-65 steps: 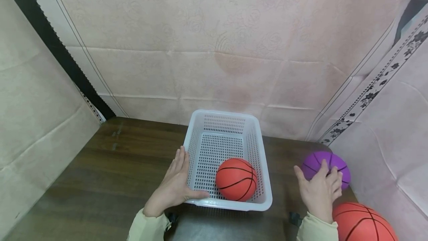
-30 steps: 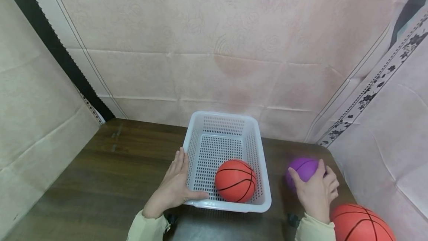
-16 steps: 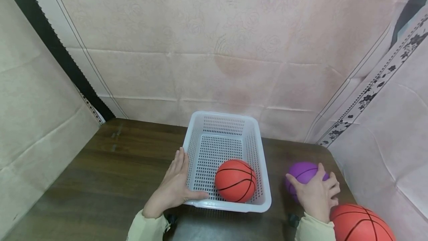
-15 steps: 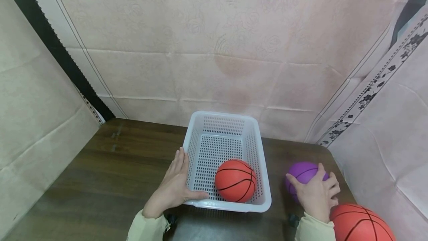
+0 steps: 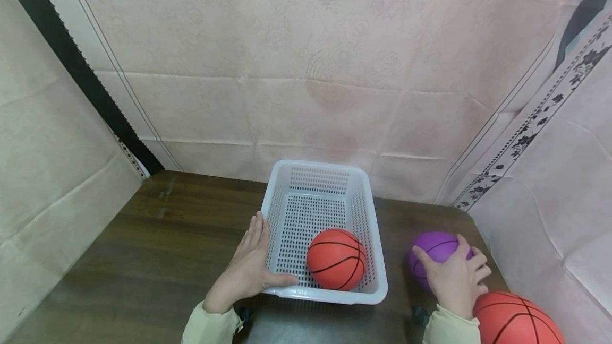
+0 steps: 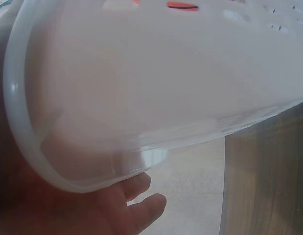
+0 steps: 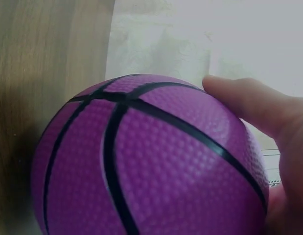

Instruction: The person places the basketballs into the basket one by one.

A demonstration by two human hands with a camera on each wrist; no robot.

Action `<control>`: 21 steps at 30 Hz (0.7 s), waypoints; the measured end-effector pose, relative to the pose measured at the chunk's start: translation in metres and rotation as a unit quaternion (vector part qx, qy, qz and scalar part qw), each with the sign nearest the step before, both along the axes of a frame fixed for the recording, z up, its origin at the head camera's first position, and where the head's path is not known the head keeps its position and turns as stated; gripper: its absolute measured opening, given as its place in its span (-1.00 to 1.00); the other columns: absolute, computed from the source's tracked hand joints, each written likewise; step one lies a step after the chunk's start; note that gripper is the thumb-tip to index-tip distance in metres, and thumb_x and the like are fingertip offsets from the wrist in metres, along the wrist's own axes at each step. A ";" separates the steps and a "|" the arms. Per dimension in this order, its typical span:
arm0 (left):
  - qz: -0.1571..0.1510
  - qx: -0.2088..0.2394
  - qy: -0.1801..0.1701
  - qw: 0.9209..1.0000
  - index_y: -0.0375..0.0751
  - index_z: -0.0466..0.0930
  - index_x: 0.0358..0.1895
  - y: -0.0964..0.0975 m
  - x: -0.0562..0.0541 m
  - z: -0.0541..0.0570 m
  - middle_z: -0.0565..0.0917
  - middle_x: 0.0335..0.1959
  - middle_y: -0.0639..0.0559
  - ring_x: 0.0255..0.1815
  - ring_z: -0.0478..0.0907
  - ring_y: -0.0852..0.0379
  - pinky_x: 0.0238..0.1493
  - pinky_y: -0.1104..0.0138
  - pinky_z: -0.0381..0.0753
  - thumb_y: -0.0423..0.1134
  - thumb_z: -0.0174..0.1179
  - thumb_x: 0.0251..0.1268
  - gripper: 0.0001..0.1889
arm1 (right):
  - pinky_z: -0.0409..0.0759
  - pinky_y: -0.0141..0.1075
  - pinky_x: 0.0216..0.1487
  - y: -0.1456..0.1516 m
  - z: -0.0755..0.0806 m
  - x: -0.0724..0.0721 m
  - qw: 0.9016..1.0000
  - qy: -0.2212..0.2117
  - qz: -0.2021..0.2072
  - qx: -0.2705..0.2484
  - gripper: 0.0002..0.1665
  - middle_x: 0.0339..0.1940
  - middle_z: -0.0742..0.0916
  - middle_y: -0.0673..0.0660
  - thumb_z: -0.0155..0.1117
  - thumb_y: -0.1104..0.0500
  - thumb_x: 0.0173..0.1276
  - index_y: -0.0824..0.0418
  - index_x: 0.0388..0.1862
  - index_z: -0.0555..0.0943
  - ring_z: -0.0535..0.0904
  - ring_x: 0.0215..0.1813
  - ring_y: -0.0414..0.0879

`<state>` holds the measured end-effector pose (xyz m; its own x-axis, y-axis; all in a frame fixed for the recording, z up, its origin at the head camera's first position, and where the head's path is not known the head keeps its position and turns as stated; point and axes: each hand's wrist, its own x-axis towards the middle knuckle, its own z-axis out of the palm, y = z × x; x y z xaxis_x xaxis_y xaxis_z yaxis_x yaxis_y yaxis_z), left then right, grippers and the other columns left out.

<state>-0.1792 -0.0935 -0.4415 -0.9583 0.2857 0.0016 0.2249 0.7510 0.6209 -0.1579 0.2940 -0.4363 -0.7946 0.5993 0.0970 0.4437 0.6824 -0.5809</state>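
A white perforated plastic basket (image 5: 318, 295) stands on the table, and a small orange basketball (image 5: 336, 259) lies in its near right part. My left hand (image 5: 248, 267) rests on the basket's near left corner, fingers straight along the outside wall and thumb over the front rim. In the left wrist view the basket's smooth wall fills most of the picture. On the right, my right hand (image 5: 454, 280) holds a purple basketball (image 7: 156, 156), fingers bent over its right side and thumb at its left. The palm hides part of the ball in the head view.
A second orange basketball (image 5: 518, 320) sits just behind my right wrist, cut off by the lower edge. The brown wooden table (image 5: 143, 259) is bordered by pale cloth curtains (image 5: 311, 68) at the back and both sides. Table surface shows between basket and purple ball.
Since the earliest frame, the purple basketball has come left, away from the right curtain, and nearer the basket. My right fingers have closed round it. The left hand and basket have hardly moved.
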 end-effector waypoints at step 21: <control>-0.003 0.004 0.001 1.000 -0.40 -0.28 0.52 0.000 0.000 0.001 -0.42 0.57 -0.18 0.56 -0.48 -0.11 0.46 -0.12 -0.26 0.36 0.49 -0.31 0.48 | 0.19 0.31 0.24 -0.014 0.009 -0.005 0.974 0.200 -0.033 -0.098 0.24 0.42 0.17 0.25 0.52 -0.30 -0.03 -0.02 0.55 0.11 0.01 0.39 0.16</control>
